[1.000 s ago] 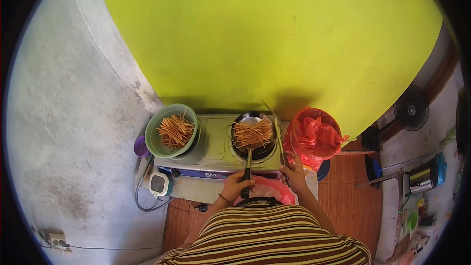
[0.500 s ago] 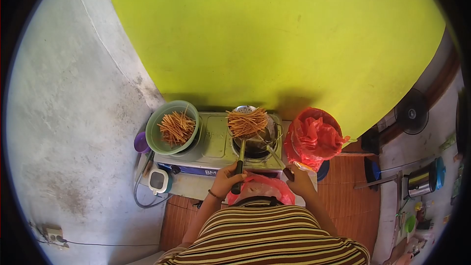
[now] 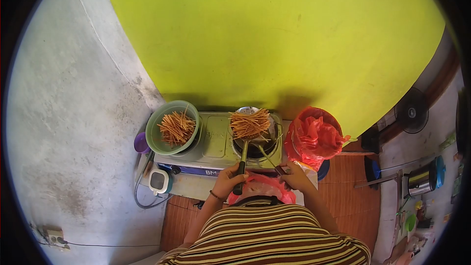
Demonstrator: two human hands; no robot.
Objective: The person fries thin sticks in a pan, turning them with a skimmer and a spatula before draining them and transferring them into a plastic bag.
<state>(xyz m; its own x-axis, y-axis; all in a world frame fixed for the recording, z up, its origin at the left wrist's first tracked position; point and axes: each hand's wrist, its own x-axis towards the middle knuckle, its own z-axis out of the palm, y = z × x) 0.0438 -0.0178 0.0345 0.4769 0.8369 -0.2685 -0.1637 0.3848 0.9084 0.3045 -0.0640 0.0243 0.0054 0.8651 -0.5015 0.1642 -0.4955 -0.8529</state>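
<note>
My left hand is wrapped around the black handle of a skimmer. A heap of thin brown fried sticks lies on the skimmer, over a pan on the stove's right burner. The sticks hide most of the skimmer's bowl. In my right hand is the dark handle of a metal spatula, its shaft slanting up-left to the pan beside the skimmer. The spatula's head is too small to make out clearly.
On the stove's left side stands a green basin holding more sticks. A red plastic bag lines a container at right. Another red bag lies before me. A purple cup and a white-and-teal device are at left.
The spatula and my right hand have moved left, its upper end coming closer to the skimmer. The skimmer with the sticks has shifted slightly right.
</note>
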